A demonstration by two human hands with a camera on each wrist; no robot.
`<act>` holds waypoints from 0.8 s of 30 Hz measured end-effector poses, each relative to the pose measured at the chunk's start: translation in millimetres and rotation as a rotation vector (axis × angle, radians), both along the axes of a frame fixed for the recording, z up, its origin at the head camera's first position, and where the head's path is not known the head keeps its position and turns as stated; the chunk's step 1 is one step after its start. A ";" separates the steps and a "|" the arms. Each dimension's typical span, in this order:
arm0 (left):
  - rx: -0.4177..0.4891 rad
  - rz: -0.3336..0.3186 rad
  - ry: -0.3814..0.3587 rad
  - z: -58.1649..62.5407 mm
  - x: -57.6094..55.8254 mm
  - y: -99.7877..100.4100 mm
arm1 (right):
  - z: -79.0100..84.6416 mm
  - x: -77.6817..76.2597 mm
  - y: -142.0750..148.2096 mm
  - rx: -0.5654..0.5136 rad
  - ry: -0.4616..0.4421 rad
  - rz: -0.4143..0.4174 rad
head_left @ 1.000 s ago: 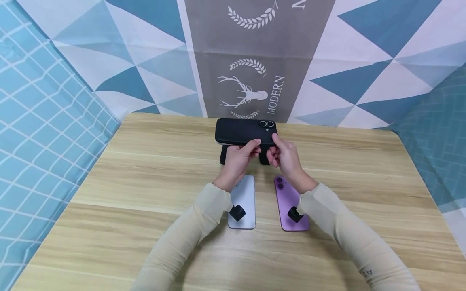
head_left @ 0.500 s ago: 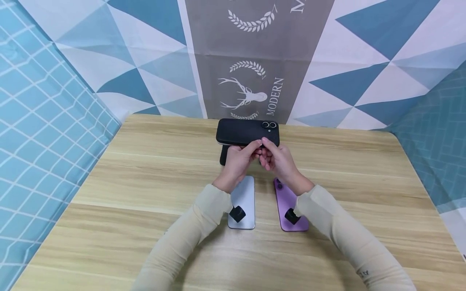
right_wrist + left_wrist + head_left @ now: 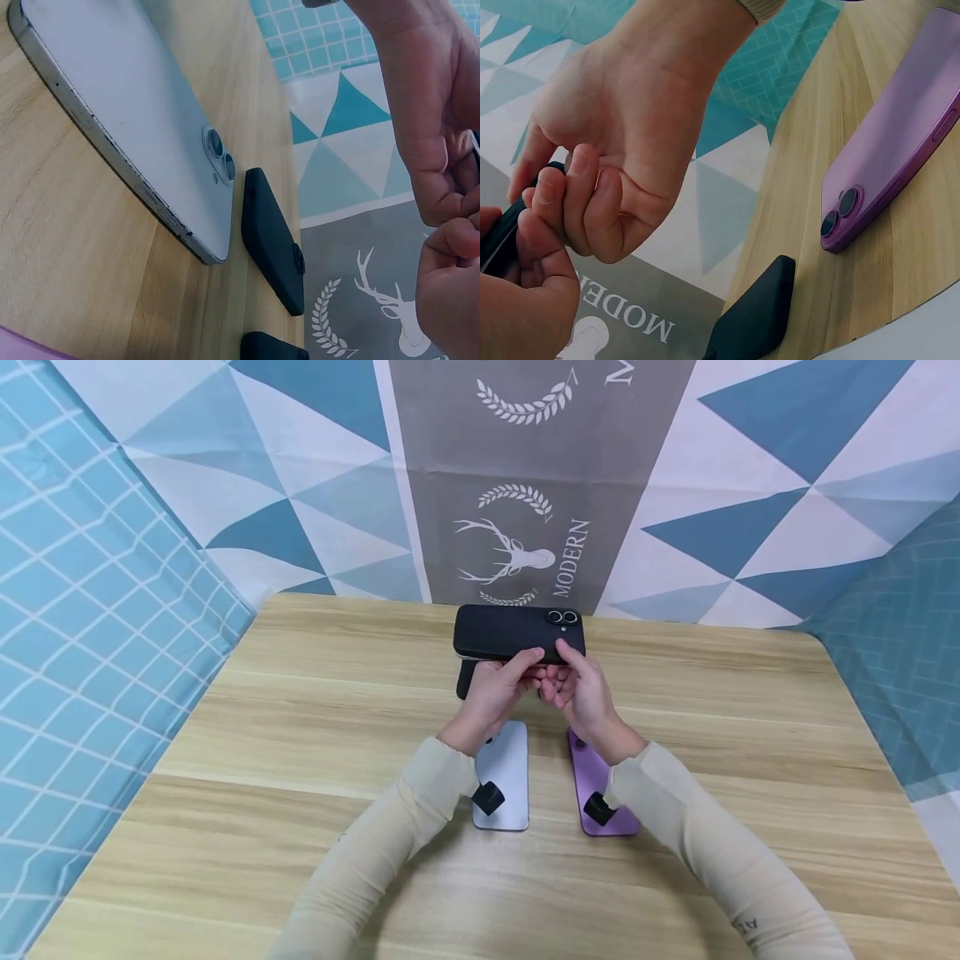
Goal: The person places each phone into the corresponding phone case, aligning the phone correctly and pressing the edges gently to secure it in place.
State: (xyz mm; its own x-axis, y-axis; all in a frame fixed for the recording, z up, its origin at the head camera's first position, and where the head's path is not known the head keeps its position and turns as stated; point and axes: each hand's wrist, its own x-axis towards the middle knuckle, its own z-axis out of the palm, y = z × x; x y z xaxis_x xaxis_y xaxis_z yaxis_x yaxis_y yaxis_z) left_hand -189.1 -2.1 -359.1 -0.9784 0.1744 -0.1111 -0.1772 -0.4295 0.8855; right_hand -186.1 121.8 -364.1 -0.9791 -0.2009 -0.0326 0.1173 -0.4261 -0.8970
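Both hands hold a phone with a black back [image 3: 502, 631], perhaps in a case, sideways above the far edge of the table. Its two-lens camera is at the upper right. The left hand [image 3: 487, 697] pinches the lower edge near the middle, thumb on the back and fingers curled beneath. Beside it the right hand [image 3: 588, 697] grips the lower right part, thumb below the lenses. In the left wrist view the curled fingers of the right hand [image 3: 622, 142] nearly meet those of the left hand [image 3: 525, 315] under the phone's edge.
On the wooden table [image 3: 300, 735] lie a white phone [image 3: 510, 777] and a purple phone [image 3: 592, 777], partly under the forearms. Two black, phone-shaped things lie farther back; one black piece [image 3: 274, 240] shows a camera bump. A patterned cloth [image 3: 510, 468] hangs behind.
The right thumb slid left to the left thumb, then back right along the phone's lower edge. The held phone has shifted slightly right. The left hand keeps its grip.
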 end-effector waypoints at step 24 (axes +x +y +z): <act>0.086 -0.056 0.058 2.9 1.9 1.5 | 6.3 7.1 2.9 0.017 0.069 -0.026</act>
State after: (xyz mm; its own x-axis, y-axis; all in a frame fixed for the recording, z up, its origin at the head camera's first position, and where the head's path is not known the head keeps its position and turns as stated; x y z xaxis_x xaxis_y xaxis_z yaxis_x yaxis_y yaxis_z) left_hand -187.2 -0.6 -356.2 -0.9712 0.2355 -0.0374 -0.1530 -0.4951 0.8552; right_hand -178.9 124.7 -357.8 -0.9840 -0.1751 0.0324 0.0435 -0.4131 -0.9096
